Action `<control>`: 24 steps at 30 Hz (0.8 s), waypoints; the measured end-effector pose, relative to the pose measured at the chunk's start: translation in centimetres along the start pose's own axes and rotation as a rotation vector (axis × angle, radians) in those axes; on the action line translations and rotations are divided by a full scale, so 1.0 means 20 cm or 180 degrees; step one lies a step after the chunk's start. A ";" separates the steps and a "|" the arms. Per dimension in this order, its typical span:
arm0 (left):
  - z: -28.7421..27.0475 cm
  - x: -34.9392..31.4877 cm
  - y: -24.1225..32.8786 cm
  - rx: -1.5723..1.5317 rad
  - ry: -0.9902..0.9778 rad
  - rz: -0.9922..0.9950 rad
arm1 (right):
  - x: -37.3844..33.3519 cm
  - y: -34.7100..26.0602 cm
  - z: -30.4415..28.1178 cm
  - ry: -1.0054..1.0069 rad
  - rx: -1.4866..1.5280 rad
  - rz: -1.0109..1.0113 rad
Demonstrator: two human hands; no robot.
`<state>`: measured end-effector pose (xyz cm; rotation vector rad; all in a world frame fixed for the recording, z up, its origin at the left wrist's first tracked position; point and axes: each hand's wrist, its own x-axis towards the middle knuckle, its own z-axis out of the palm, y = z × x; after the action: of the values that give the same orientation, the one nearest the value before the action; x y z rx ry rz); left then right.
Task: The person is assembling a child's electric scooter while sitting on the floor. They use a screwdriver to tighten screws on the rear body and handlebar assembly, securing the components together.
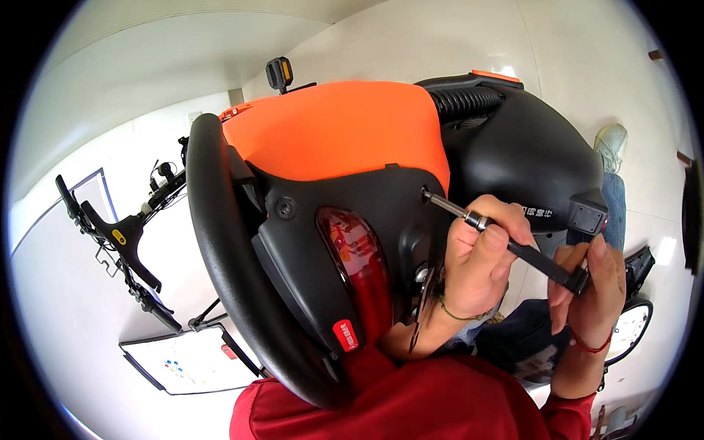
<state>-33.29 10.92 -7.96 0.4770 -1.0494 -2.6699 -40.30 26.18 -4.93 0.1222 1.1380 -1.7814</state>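
A screwdriver (535, 258) with a steel shaft and knurled black handle slants across the work. Its tip meets a small hole in the black rear panel (308, 194) of an orange and black scooter. My left hand (480, 249), a thin cord at its wrist, is closed around the shaft and the front of the handle. At the handle's far end my right hand (598, 282) grips with thumb and fingers; a red cord circles that wrist. Beside the tip, a red tail light (357, 260) is set in the panel. The orange body cover (341, 132) lies beyond.
A thick black grab bar (220, 249) curves along the scooter's left side. A black rounded part (532, 147) with ribbed bellows (466, 103) lies to the right. Bicycle handlebars (121, 235) and a whiteboard (187, 359) are at left. A jeans-clad leg (614, 213) shows at right.
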 end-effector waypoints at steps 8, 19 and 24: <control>0.03 0.01 -0.01 0.0018 0.0188 -0.0035 | 0.02 0.08 -0.02 0.1145 -0.2610 -0.2624; 0.04 0.01 0.01 0.0060 0.0099 0.0027 | 0.01 0.01 0.01 0.0574 -0.2458 -0.2565; 0.04 0.02 -0.01 0.0167 -0.0003 0.0084 | -0.04 0.05 0.01 0.0921 -0.2814 -0.2506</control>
<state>-33.86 11.43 -7.68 0.4687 -1.1208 -2.6255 -39.03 26.40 -5.12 -0.7018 2.3040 -1.7304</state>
